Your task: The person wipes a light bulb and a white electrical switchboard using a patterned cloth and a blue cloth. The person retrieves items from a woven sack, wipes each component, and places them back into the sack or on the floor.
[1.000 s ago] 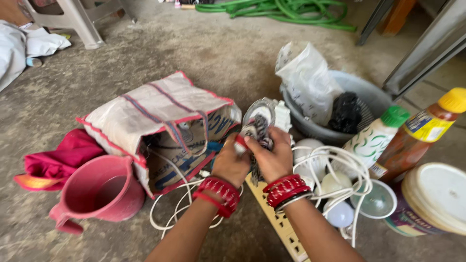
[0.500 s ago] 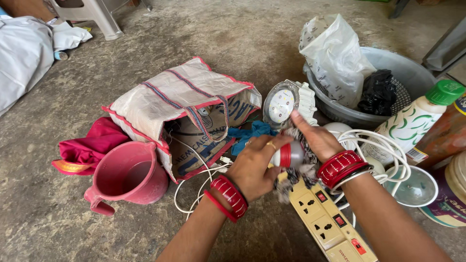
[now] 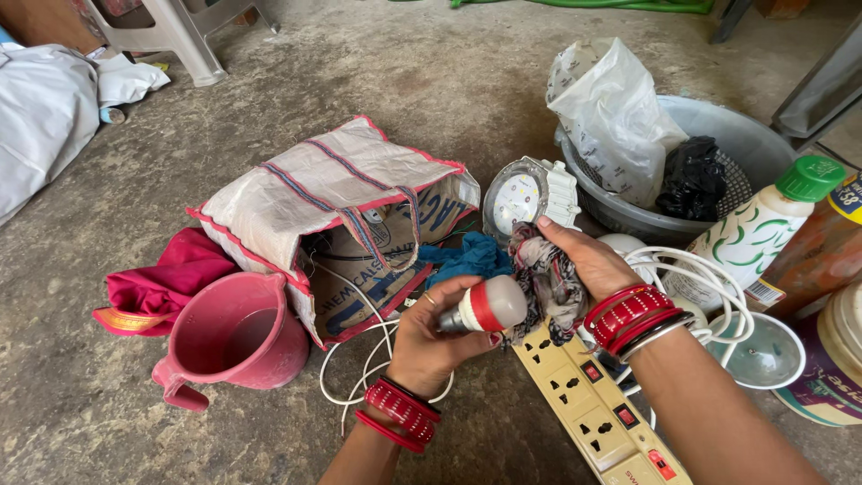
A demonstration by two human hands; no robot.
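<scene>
1. The left hand (image 3: 431, 337) grips an LED bulb (image 3: 485, 308) with a red band, just above the beige power strip (image 3: 597, 413).
2. The right hand (image 3: 588, 265) clutches a patterned rag (image 3: 545, 280) against the bulb's dome.

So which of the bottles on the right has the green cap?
The white bottle with green swirls, standing beside the grey basin. The orange-brown bottle next to it has a yellow cap instead.

Rough grey concrete floor (image 3: 431, 81) (daylit, dusty) spreads throughout; pale plastic stool legs (image 3: 184, 40) stand at its top-left edge.
</scene>
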